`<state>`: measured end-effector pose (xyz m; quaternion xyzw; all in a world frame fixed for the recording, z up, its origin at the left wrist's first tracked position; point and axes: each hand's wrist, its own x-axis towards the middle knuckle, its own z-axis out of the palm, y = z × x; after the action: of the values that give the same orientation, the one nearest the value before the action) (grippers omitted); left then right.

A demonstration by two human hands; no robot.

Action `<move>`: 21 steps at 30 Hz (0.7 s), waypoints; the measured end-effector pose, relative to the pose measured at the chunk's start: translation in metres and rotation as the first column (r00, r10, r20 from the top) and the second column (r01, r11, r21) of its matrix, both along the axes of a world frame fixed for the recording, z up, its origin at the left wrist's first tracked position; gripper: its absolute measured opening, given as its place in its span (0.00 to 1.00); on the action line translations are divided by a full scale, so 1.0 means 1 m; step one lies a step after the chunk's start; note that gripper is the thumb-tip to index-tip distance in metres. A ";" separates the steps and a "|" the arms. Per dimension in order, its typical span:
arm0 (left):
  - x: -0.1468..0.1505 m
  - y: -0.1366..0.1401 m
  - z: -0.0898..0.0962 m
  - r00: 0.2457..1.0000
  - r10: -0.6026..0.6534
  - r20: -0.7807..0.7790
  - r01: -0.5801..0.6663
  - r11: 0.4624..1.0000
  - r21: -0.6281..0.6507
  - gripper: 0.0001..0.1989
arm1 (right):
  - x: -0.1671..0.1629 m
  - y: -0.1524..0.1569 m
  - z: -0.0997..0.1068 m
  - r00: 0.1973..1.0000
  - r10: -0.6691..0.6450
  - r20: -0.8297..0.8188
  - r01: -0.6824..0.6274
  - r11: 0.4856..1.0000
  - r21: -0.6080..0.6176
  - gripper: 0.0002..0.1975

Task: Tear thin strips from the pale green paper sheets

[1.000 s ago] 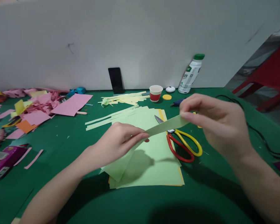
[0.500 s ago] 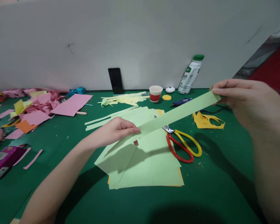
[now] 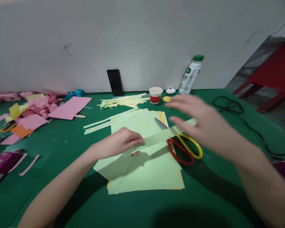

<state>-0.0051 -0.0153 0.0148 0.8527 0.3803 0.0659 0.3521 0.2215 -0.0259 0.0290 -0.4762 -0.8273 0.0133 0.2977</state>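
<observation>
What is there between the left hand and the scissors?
In the head camera's view, a green paper strip held in the left hand spans that gap and crosses over the scissors, with a pile of green sheets beneath.

1. Looks forward and down from the person's head.
2. Faces the green table (image 3: 61, 134), with the pale wall (image 3: 137, 41) straight ahead at the back.
3. Sits close, a little above and behind the left hand (image 3: 122, 141) and the right hand (image 3: 204, 120).
4. Sees wide, from the purple thing (image 3: 6, 163) by the left edge to the red chair (image 3: 279, 71) by the right edge.
</observation>
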 end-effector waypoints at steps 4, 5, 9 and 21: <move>0.005 -0.007 0.001 0.997 -0.071 -0.011 0.071 0.997 -0.014 0.17 | -0.028 -0.014 -0.009 0.971 0.236 0.041 -0.195 0.880 -0.432 0.12; 0.006 -0.009 0.002 0.997 -0.081 -0.008 0.080 0.996 -0.025 0.17 | -0.029 -0.014 -0.009 0.967 0.253 0.017 -0.212 0.842 -0.495 0.12; 0.005 -0.011 0.006 0.999 -0.040 0.017 0.041 0.996 -0.078 0.18 | -0.026 -0.009 -0.007 0.951 0.287 -0.115 -0.299 0.761 -0.576 0.11; -0.019 0.017 0.002 0.960 0.253 0.117 -0.241 0.965 -0.104 0.14 | -0.004 -0.001 0.002 0.998 0.061 -0.025 -0.063 0.773 -0.632 0.11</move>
<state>-0.0236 0.0018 0.0172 0.7760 0.4627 0.1475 0.4024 0.2180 -0.0271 0.0315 -0.5208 -0.7897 0.3008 0.1214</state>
